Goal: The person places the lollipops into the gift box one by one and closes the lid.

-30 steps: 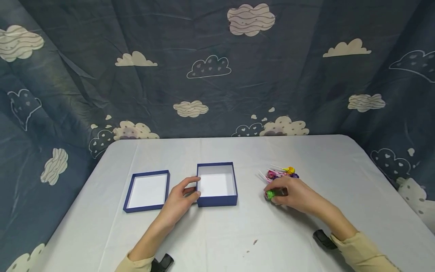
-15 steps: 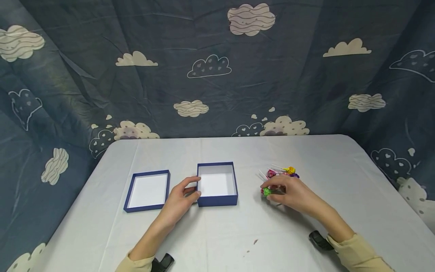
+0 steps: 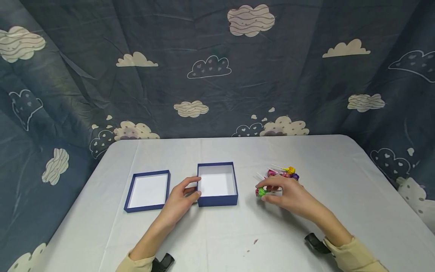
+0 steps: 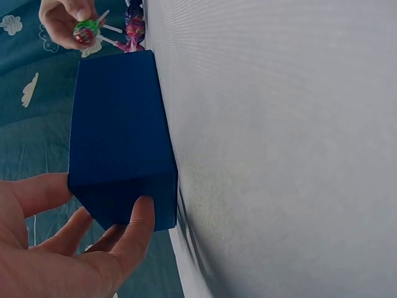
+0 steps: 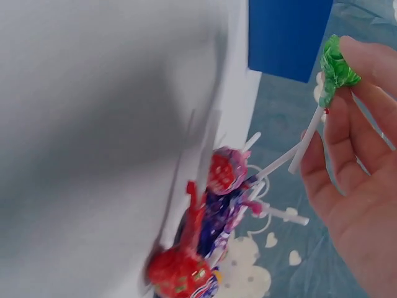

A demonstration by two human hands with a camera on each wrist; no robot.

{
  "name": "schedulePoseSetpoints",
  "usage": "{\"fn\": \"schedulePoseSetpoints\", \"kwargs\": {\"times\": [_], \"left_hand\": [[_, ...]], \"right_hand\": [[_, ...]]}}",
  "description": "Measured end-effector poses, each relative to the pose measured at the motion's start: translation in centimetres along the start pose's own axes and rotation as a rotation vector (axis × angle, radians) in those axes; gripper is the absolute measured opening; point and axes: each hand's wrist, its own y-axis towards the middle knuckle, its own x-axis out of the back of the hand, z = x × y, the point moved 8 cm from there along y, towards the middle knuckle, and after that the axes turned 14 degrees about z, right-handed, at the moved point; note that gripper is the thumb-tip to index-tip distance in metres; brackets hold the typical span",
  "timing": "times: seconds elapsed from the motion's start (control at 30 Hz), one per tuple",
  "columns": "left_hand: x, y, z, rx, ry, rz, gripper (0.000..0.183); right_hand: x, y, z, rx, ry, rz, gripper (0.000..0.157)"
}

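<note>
Right hand [image 3: 292,193]: fingers pinch a green-wrapped lollipop [image 5: 335,67] above the bench [image 3: 217,238], right of the blue box [image 3: 217,201], near the lollipop pile [image 5: 217,214]. Left hand [image 3: 178,202]: fingers loosely spread, touching the box's left side.

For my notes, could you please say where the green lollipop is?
In the head view, the green lollipop is pinched in the right hand, right of the blue box, nearer the camera than the other lollipops.

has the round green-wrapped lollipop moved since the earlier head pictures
Yes: held in the person's right hand, the lollipop has moved left in the head view, toward the unmoved open blue box with white interior.
</note>
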Motion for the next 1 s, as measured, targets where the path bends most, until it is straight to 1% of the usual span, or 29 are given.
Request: {"fn": "schedulePoseSetpoints", "kwargs": {"times": [0.17, 0.4, 0.7, 1.0], "left_hand": [[0.0, 0.0, -0.1, -0.007, -0.007, 0.006, 0.044], [0.0, 0.1, 0.1, -0.002, -0.003, 0.005, 0.044], [0.2, 0.0, 0.0, -0.007, -0.015, 0.003, 0.045], [0.1, 0.1, 0.4, 0.014, -0.012, 0.014, 0.046]], "right_hand": [[0.2, 0.1, 0.9, 0.048, -0.008, -0.042, 0.030], [0.3, 0.5, 1.4, 0.030, 0.052, -0.070, 0.030], [0.2, 1.7, 2.0, 0.071, 0.134, -0.118, 0.030], [0.0, 2.9, 2.4, 0.083, 0.181, -0.139, 0.028]]}}
